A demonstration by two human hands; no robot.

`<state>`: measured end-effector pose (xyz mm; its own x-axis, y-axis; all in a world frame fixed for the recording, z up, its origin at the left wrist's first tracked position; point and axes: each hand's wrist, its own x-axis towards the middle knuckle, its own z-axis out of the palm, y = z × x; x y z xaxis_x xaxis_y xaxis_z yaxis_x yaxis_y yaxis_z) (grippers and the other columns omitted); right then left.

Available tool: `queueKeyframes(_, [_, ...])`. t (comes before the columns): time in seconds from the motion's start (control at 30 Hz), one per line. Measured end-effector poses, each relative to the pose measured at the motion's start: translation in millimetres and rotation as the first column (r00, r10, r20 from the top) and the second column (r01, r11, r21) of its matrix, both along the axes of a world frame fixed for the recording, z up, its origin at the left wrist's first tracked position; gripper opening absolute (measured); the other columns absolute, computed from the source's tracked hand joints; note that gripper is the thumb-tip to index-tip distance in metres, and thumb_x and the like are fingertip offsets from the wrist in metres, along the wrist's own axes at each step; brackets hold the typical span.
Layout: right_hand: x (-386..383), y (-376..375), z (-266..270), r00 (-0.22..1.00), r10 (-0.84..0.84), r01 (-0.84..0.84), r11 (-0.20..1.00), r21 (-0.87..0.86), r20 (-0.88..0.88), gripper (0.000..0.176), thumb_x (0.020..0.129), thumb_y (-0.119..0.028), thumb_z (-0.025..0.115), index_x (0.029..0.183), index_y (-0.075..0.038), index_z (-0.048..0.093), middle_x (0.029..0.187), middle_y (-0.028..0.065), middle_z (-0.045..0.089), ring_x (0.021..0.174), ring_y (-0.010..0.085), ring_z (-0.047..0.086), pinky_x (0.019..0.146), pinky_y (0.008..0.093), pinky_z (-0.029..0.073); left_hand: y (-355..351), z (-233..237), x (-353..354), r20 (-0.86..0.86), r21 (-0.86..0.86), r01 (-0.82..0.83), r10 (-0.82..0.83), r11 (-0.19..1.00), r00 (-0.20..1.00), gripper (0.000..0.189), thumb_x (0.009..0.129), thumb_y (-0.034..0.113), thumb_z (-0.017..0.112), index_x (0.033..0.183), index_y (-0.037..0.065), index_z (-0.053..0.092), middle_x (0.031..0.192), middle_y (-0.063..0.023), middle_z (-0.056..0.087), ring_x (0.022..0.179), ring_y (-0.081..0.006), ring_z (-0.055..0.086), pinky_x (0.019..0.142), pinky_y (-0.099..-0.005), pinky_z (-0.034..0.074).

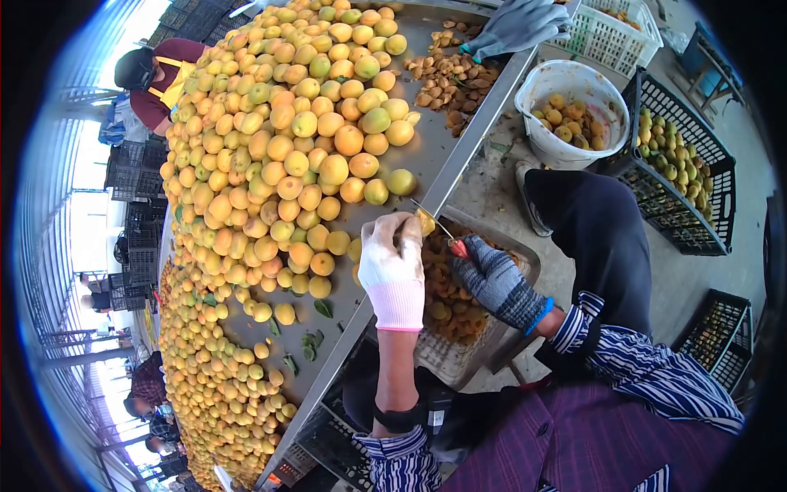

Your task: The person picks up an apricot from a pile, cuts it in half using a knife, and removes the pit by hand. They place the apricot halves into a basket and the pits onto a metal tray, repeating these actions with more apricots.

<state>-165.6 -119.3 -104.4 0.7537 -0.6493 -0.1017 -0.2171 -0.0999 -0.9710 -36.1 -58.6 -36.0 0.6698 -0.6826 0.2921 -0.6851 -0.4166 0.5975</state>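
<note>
The left hand (393,266) is raised upright from a bare forearm, just off the edge of the steel table (426,160). It wears a smooth white glove with a pink ribbed cuff, and its fingers curl around a small yellow apricot (425,222) held at the fingertips. The right hand (494,283) comes in from a blue-and-white striped sleeve, in a coarse grey knitted glove with a blue hem. Its fingers are clenched on the red handle of a knife (447,236), whose thin, narrow blade slants up to meet the apricot. Both hands hang over a pale mesh crate (447,357) filled with wrinkled orange apricot halves. The table's dull metal sheet carries a long heap of apricots (279,164), round, matte, and yellow to orange. Farther up lies a scatter of brown pits (451,82), beside a co-worker's gloved hand (516,25). A white plastic bucket (541,148) stands on the floor beyond.
</note>
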Motion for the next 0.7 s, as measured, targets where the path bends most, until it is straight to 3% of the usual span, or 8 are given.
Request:
queueKeyframes(0.03, [0.4,-0.1,-0.3,1.0,0.0,0.0,1.0,0.0,0.0,0.03,0.089,-0.023,0.055,0.11,-0.003,0.05,0.086,0.0246,0.061,0.084,0.0414,0.061,0.07,0.0443,0.049,-1.0,-1.0,-0.4,0.0,0.0,0.0,0.0,1.0,1.0,0.017,0.089,0.015,0.057,0.097,0.0,0.061,0.083,-0.0089,0.06,0.063,-0.0135,0.057,0.057,-0.0257,0.046])
queueKeyframes(0.1, [1.8,-1.1,-0.6,1.0,-0.014,0.014,1.0,-0.018,-0.004,0.03,0.089,-0.024,0.055,0.111,-0.003,0.05,0.086,0.0246,0.061,0.083,0.0414,0.061,0.07,0.0444,0.049,-3.9,-5.1,-1.5,-0.275,-0.026,-0.096,0.085,0.995,0.958,0.019,0.088,0.013,0.055,0.102,0.001,0.061,0.09,-0.0127,0.061,0.071,-0.0217,0.059,0.067,-0.0294,0.048])
queueKeyframes(0.23, [5.0,-3.8,-1.8,0.999,-0.025,0.025,1.0,-0.012,-0.022,0.031,0.089,-0.024,0.055,0.111,-0.002,0.05,0.085,0.0249,0.062,0.083,0.0415,0.06,0.07,0.0455,0.048,-2.9,-7.7,-2.0,-0.246,-0.059,0.02,-0.034,0.998,0.969,0.022,0.086,0.012,0.056,0.107,0.005,0.061,0.092,-0.0132,0.06,0.075,-0.0241,0.06,0.071,-0.0311,0.048])
queueKeyframes(0.3, [6.8,-3.9,-4.1,0.999,-0.035,0.033,0.998,-0.058,-0.041,0.032,0.089,-0.024,0.055,0.112,-0.002,0.05,0.085,0.0252,0.062,0.083,0.0416,0.06,0.07,0.0464,0.048,-3.2,-2.9,-5.3,0.024,0.008,0.125,-0.125,0.992,0.992,0.025,0.084,0.008,0.056,0.109,0.008,0.062,0.094,-0.0112,0.059,0.075,-0.0181,0.061,0.069,-0.029,0.049])
queueKeyframes(0.33, [7.3,-3.9,-5.2,0.998,-0.038,0.036,0.998,-0.056,-0.042,0.032,0.089,-0.024,0.055,0.112,-0.002,0.05,0.085,0.0252,0.062,0.083,0.0416,0.06,0.07,0.0464,0.048,-4.2,7.8,-11.9,-0.102,0.053,0.09,-0.085,0.994,0.991,0.026,0.083,0.006,0.058,0.108,0.01,0.062,0.095,-0.0098,0.059,0.074,-0.0163,0.062,0.068,-0.0285,0.049])
queueKeyframes(0.47, [7.9,-3.7,-3.2,0.999,-0.041,0.041,0.996,-0.081,0.001,0.032,0.089,-0.023,0.055,0.112,-0.001,0.05,0.085,0.0256,0.062,0.082,0.0416,0.06,0.069,0.0468,0.048,-0.9,-6.6,-5.8,-0.077,0.071,0.083,-0.078,0.994,0.994,0.025,0.083,0.006,0.059,0.108,0.008,0.062,0.096,-0.0093,0.06,0.072,-0.0154,0.062,0.065,-0.0274,0.049])
queueKeyframes(0.53, [6.5,-5.0,2.7,0.999,-0.043,0.043,0.997,-0.066,0.012,0.031,0.089,-0.022,0.055,0.111,-0.001,0.05,0.084,0.0255,0.061,0.082,0.0416,0.06,0.069,0.0465,0.048,-0.2,-14.7,-4.4,-0.343,-0.077,-0.018,-0.01,0.997,0.939,0.022,0.084,0.008,0.061,0.106,0.004,0.061,0.093,-0.008,0.058,0.066,-0.0128,0.06,0.059,-0.0251,0.049])
queueKeyframes(0.7, [-0.8,-6.0,16.6,0.999,-0.015,0.014,1.0,0.014,0.036,0.028,0.089,-0.02,0.054,0.11,-0.002,0.05,0.085,0.0246,0.061,0.083,0.0414,0.06,0.069,0.0451,0.049,-0.3,-12.8,-2.6,-0.132,-0.08,-0.019,0.008,0.997,0.991,0.018,0.086,0.01,0.06,0.1,-0.001,0.061,0.084,-0.0069,0.059,0.06,-0.0102,0.056,0.054,-0.0233,0.047])
